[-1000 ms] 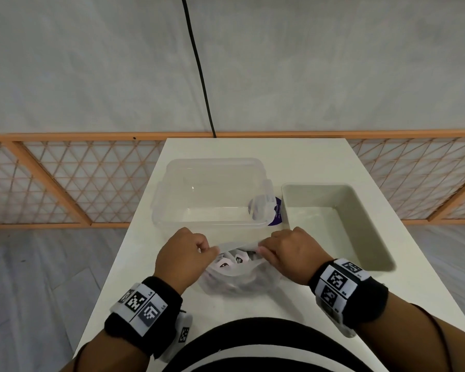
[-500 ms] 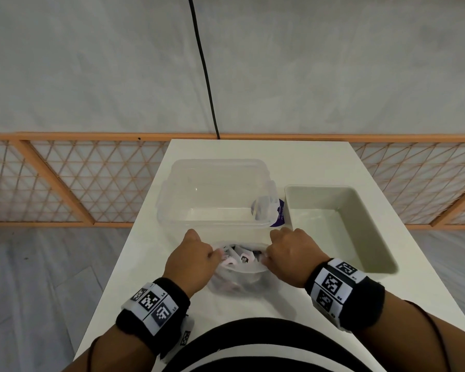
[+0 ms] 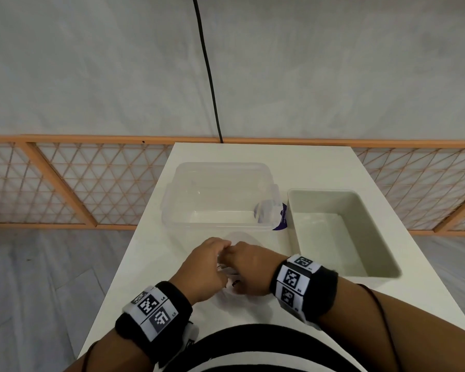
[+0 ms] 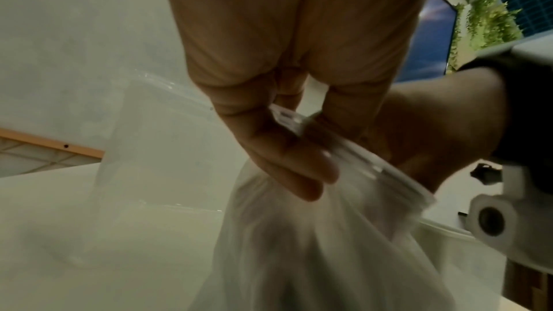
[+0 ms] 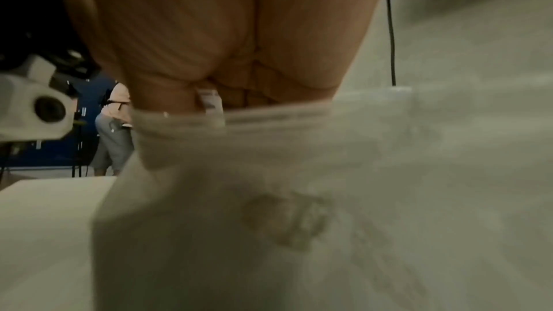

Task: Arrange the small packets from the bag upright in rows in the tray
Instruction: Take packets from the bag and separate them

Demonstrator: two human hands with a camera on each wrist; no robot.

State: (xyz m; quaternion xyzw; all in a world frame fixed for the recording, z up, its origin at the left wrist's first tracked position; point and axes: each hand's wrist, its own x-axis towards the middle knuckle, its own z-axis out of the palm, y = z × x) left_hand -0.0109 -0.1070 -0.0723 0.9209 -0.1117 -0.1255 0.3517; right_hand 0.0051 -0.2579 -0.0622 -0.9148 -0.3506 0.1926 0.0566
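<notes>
A clear zip bag (image 4: 299,245) of small packets hangs under both hands near the table's front edge. In the head view the bag (image 3: 230,276) is almost hidden by them, and only a sliver with dark-printed packets shows. My left hand (image 3: 207,264) pinches the zip strip at the bag's mouth, fingers (image 4: 299,169) curled on it. My right hand (image 3: 250,267) grips the same strip from the other side (image 5: 215,96), knuckles touching the left hand. The grey-beige tray (image 3: 373,229) stands empty to the right. The bag (image 5: 269,198) is blurred in the right wrist view.
A clear plastic container (image 3: 218,197) sits just beyond the hands, left of the tray. A purple-labelled item (image 3: 281,218) is wedged between container and tray. The white table (image 3: 253,154) is narrow, with an orange lattice fence (image 3: 65,183) behind it. A person (image 5: 113,127) stands far off.
Earlier my hands were spread apart and held the bag's mouth open, with packets showing. They have come together and nearer to me, drawing the mouth closed.
</notes>
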